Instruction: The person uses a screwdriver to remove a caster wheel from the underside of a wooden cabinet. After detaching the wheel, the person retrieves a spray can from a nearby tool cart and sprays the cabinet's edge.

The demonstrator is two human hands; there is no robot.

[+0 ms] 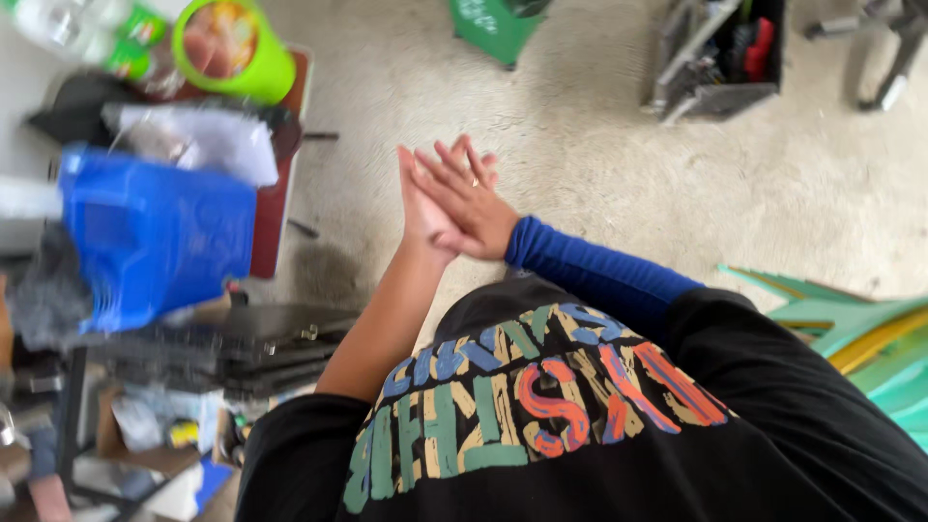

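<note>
Closest is a black shirt [580, 425] with coloured lettering. Beyond it the 2 hands meet palm to palm over the floor [599, 145]: the left hand [420, 208], bare-armed, and the right hand [469, 198], blue-sleeved with a ring, both flat with fingers straight, holding nothing. Left of them lies a blue bag [155, 232]; farther off, a green cup [232, 43] and a toolbox [720, 53].

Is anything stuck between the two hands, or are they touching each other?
Nothing visible is between them. The left hand and right hand are pressed flat together, palm to palm, above the floor, and neither holds anything.
</note>
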